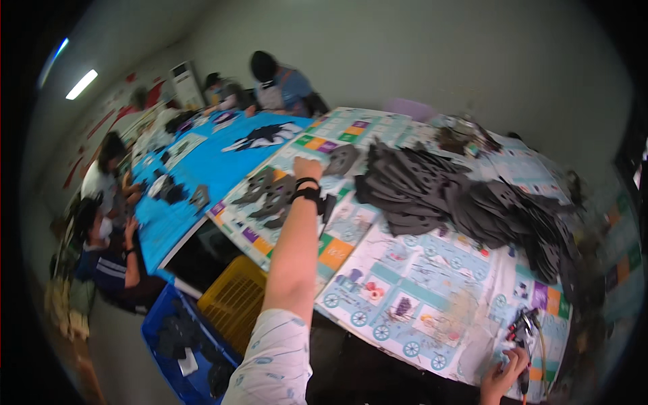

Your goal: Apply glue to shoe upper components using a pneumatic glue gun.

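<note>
My left hand [308, 167], a dark band at its wrist, reaches far over the patterned table. Its fingers are hidden behind the back of the hand. Right beside it lies a blurred grey cut piece [341, 160]; whether they touch is unclear. More flat grey pieces with holes [273, 194] are spread just left of my forearm. A large overlapping heap of dark grey pieces [412, 185] covers the table to the right. At the lower right, my right hand [506, 374] has thumb and fingers apart, close to a metal tool with a hose, resembling a spray gun [523, 327].
A blue crate [152, 331] with dark pieces and a yellow crate [233, 295] stand below the table's left edge. Several people sit around an adjoining blue-covered table [223, 158] strewn with dark and white pieces. Cluttered items [466, 135] lie at the far right.
</note>
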`<action>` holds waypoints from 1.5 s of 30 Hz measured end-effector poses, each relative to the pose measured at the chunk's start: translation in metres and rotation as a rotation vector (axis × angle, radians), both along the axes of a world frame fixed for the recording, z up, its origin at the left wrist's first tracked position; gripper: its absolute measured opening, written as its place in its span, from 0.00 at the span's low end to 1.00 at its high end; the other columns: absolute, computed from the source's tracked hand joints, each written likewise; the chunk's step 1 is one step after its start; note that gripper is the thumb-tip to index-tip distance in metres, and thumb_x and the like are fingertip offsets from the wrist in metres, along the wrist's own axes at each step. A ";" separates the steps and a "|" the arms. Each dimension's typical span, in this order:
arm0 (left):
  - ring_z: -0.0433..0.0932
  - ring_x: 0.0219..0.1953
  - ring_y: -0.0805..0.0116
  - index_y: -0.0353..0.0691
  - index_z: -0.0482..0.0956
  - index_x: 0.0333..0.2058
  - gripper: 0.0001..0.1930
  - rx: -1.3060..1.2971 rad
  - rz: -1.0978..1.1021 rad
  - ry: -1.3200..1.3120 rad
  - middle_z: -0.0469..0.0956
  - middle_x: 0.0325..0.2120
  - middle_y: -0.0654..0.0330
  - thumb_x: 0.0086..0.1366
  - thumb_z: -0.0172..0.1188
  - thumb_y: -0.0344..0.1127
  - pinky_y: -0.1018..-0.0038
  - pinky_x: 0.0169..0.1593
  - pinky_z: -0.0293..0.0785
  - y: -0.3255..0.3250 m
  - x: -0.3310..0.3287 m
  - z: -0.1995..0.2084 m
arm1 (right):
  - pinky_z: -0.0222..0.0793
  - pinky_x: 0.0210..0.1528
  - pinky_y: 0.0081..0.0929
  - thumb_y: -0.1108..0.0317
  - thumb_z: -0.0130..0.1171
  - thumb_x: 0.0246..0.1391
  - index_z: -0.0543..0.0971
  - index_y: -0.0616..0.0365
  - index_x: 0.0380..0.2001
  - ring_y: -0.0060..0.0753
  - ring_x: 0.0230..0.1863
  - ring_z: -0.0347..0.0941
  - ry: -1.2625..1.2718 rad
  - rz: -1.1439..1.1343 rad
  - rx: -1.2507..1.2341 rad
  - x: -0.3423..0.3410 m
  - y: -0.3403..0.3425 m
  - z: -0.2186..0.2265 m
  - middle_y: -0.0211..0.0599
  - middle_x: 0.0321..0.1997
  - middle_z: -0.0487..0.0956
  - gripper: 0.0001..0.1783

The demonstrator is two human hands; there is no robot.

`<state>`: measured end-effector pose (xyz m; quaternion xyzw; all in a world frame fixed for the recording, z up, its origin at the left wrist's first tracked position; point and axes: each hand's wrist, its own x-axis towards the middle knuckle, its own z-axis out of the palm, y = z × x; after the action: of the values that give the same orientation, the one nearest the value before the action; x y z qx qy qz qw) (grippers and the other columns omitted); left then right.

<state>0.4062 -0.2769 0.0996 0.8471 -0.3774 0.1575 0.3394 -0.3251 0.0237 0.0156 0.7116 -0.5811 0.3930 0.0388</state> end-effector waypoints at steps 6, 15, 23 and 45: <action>0.84 0.41 0.47 0.38 0.81 0.47 0.18 -0.101 -0.779 0.012 0.85 0.37 0.49 0.64 0.69 0.41 0.57 0.47 0.79 -0.055 -0.229 0.018 | 0.64 0.58 0.52 0.86 0.53 0.39 0.74 0.63 0.38 0.61 0.56 0.67 -0.009 -0.092 0.021 -0.003 -0.003 0.014 0.53 0.49 0.71 0.18; 0.77 0.59 0.44 0.34 0.83 0.51 0.24 0.176 -0.140 0.122 0.79 0.55 0.45 0.68 0.66 0.50 0.50 0.59 0.75 -0.109 -0.305 0.061 | 0.66 0.53 0.47 0.86 0.52 0.38 0.75 0.64 0.34 0.57 0.50 0.69 -0.113 -0.032 0.011 -0.013 0.007 0.017 0.50 0.41 0.72 0.15; 0.83 0.49 0.39 0.28 0.87 0.40 0.23 0.069 -0.288 0.314 0.85 0.43 0.36 0.61 0.67 0.48 0.52 0.54 0.80 -0.103 -0.277 0.052 | 0.66 0.52 0.47 0.85 0.52 0.35 0.74 0.64 0.32 0.57 0.48 0.69 -0.149 0.034 0.006 -0.005 0.005 0.028 0.50 0.39 0.72 0.15; 0.81 0.43 0.54 0.38 0.76 0.38 0.09 -0.118 -1.633 0.369 0.80 0.36 0.55 0.60 0.66 0.28 0.59 0.50 0.71 0.284 -0.465 0.064 | 0.73 0.57 0.32 0.74 0.67 0.63 0.79 0.64 0.55 0.32 0.51 0.77 -0.702 0.488 0.605 0.058 0.034 0.111 0.37 0.52 0.81 0.18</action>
<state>-0.0585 0.0071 0.1632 0.3005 -0.8017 -0.2595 0.4468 -0.2668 0.0577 0.1265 0.6310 -0.4640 0.4200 -0.4585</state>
